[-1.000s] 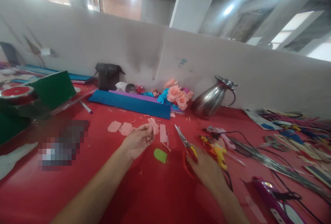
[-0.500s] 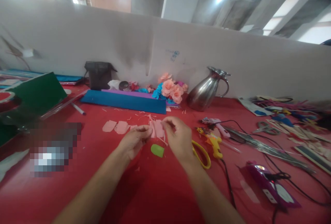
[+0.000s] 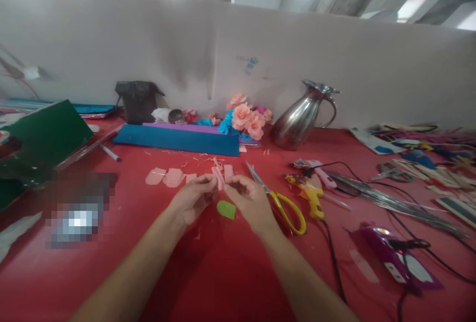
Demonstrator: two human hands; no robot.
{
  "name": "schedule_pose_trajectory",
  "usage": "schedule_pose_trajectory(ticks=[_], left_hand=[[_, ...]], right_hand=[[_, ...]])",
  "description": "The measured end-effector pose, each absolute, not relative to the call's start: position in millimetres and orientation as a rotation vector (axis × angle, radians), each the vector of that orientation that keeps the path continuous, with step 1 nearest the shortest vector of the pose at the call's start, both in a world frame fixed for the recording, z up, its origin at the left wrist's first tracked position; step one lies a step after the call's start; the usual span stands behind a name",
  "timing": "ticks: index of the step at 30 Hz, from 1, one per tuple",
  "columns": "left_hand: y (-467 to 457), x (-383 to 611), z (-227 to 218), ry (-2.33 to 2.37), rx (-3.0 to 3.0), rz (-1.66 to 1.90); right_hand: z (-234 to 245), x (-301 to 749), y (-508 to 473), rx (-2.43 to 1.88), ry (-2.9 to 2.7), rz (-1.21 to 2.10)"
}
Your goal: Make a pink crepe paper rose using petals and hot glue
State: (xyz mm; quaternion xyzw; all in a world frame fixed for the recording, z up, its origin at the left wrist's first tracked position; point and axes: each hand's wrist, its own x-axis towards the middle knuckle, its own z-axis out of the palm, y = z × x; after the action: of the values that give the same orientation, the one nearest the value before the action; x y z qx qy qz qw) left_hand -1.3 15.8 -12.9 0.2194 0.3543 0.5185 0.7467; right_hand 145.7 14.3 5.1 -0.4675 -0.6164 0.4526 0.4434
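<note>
Pinching a pink strip (image 3: 218, 175) between the thumb and fingertips of the left hand (image 3: 196, 198) and likewise of the right hand (image 3: 251, 200), both narrowed on it, just beyond the green piece (image 3: 226, 209) on the worktop (image 3: 208, 272). Having a pink rectangle (image 3: 228, 171) lying straight beyond the green piece, and pink pieces (image 3: 173, 177) lying beyond it to the left. Crowding the right hand with scissors (image 3: 275, 198), lying to the right of the green piece, blades pointing away. Meeting, farther right of it, a glue gun (image 3: 315, 202) with a cord (image 3: 334, 257) trailing nearer, then a bundle of wires (image 3: 386, 200) and, nearer, a purple box (image 3: 383, 247). Facing, beyond the green piece, a blue sheet (image 3: 178, 141) to the left, flowers (image 3: 243, 117) almost straight ahead and a jug (image 3: 295, 123) to the right. Seeing, well left of and beyond it, a bag (image 3: 139, 103), a pen (image 3: 110, 153) and a green board (image 3: 55, 128). Finding a pixelated thing (image 3: 80, 213) lying well left of it, too blurred to tell.
</note>
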Motion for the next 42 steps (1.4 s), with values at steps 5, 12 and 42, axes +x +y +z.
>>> schedule_pose_trajectory(ticks=[5,12,42], left_hand=[[15,3,-15,0.839,0.421,1.155],[11,7,-8,0.895,0.543,1.188],[8,11,-5,1.054,0.616,1.291]], right_hand=[[8,146,14,-1.195,-1.496,1.142],[15,145,13,-1.273,-1.487,1.087],[5,145,16,-1.379,-1.589,0.872]])
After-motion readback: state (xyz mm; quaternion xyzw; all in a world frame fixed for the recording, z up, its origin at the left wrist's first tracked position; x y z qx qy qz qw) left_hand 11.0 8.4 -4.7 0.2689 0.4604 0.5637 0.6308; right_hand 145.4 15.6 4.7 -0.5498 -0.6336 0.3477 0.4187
